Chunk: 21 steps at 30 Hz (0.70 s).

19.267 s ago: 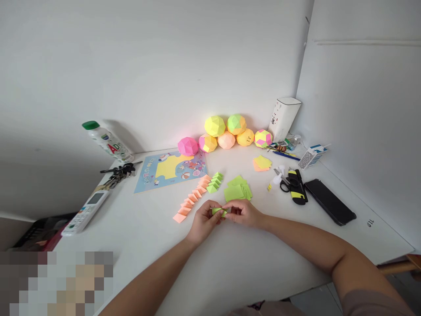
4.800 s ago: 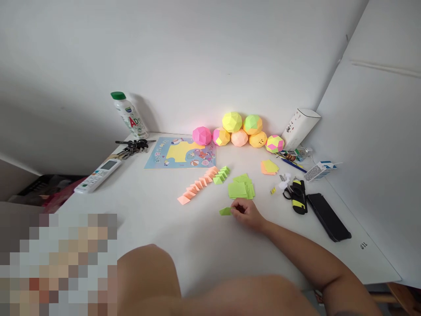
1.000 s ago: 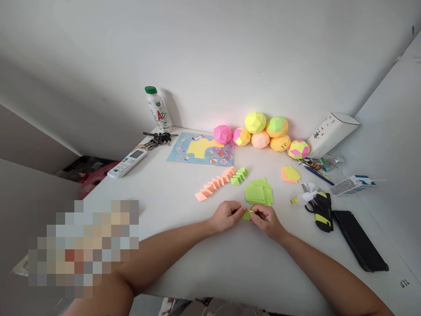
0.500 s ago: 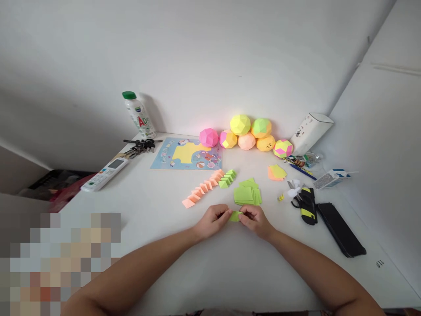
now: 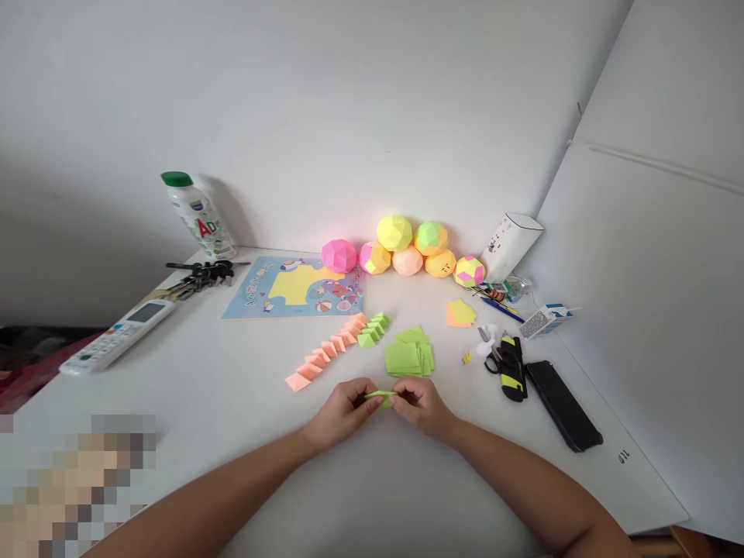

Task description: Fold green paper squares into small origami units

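A small green piece of paper (image 5: 382, 397) is pinched between both hands above the near part of the table. My left hand (image 5: 347, 411) grips its left end, thumb on top. At the right end, my right hand (image 5: 423, 407) holds it between thumb and fingers. The paper looks folded, though fingers cover much of it. Just beyond the hands lies a loose stack of green paper squares (image 5: 404, 358). Behind it stands a short row of folded green paper pieces (image 5: 373, 331), beside a longer row of folded orange-pink pieces (image 5: 327, 350).
Several faceted paper balls (image 5: 395, 233) are piled against the wall. A picture board (image 5: 244, 298), bottle (image 5: 198, 217) and remote control (image 5: 116, 339) stand or lie at left. Right are yellow and orange papers (image 5: 461, 312), a black-and-yellow cutter (image 5: 511, 370) and a black phone (image 5: 563, 405).
The camera view has turned to the right, so the scene sits further left. The green paper in my fingers now shows a narrower, folded edge; both hands still hold it.
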Available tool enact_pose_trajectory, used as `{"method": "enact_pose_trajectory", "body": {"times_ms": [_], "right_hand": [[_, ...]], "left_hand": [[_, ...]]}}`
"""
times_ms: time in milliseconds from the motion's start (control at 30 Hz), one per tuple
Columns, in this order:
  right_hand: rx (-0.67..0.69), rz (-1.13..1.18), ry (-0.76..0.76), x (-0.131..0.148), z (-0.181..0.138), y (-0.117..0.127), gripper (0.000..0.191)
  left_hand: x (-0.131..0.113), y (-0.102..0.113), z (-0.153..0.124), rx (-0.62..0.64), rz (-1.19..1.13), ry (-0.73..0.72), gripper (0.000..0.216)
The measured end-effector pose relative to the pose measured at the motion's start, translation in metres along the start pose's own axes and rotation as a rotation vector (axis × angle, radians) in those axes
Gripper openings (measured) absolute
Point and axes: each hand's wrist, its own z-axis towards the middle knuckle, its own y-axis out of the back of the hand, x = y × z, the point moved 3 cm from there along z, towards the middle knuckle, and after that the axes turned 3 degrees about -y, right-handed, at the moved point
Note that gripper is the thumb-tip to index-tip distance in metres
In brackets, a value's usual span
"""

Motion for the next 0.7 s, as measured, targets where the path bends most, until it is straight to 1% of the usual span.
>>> {"method": "enact_pose_trajectory", "body": {"times_ms": [167, 333, 467, 600, 700], "right_hand": [[-0.056, -0.047, 0.073, 0.003, 0.001, 0.000, 0.014], [-0.067, -0.092, 0.099, 0.003, 0.001, 0.001, 0.017], [-0.084, -0.149, 0.172, 0.005, 0.001, 0.000, 0.018], [-0.203, -0.189, 0.282, 0.010, -0.004, 0.000, 0.015], [-0.295, -0.265, 0.390, 0.013, -0.009, 0.000, 0.012]], "left_hand": [[0.003, 0.001, 0.000, -0.010, 0.010, 0.023, 0.035], [0.004, 0.002, -0.001, -0.004, -0.008, 0.047, 0.037], [0.002, 0.000, -0.003, 0.026, -0.012, 0.044, 0.039], [0.000, 0.001, -0.004, -0.050, 0.001, 0.009, 0.038], [-0.004, 0.001, -0.007, -0.097, 0.071, -0.071, 0.033]]}}
